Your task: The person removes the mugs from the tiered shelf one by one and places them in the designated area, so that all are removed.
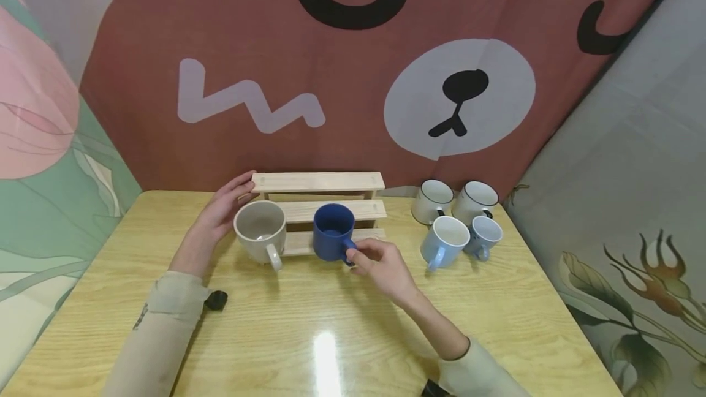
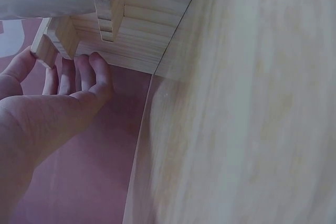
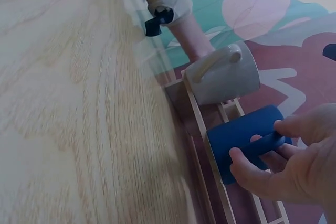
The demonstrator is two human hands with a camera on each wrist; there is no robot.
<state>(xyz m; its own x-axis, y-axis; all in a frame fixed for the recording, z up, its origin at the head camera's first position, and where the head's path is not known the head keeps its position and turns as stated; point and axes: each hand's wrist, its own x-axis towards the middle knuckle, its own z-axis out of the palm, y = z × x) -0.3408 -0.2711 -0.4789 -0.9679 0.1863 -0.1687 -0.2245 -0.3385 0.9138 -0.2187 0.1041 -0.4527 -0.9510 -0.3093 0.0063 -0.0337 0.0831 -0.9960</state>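
Note:
A tiered wooden rack (image 1: pixel 318 181) stands at the back of the table. My left hand (image 1: pixel 225 204) holds the left end of its top slat; in the left wrist view the thumb is on one side of the slat and the fingers (image 2: pixel 100 72) on the other. A blue mug (image 1: pixel 333 231) stands upright over the front slats, and my right hand (image 1: pixel 385 267) pinches its handle (image 3: pixel 265 144) between thumb and fingers. To the left of it, a large off-white mug (image 1: pixel 259 231) sits at the rack's left end, handle facing forward.
Right of the rack stand two white mugs with dark rims (image 1: pixel 432 201) (image 1: pixel 474 201), a light blue mug (image 1: pixel 444 242) and a smaller pale blue mug (image 1: pixel 483 238). A printed curtain (image 1: pixel 353 109) hangs right behind the wooden table (image 1: pixel 287 336).

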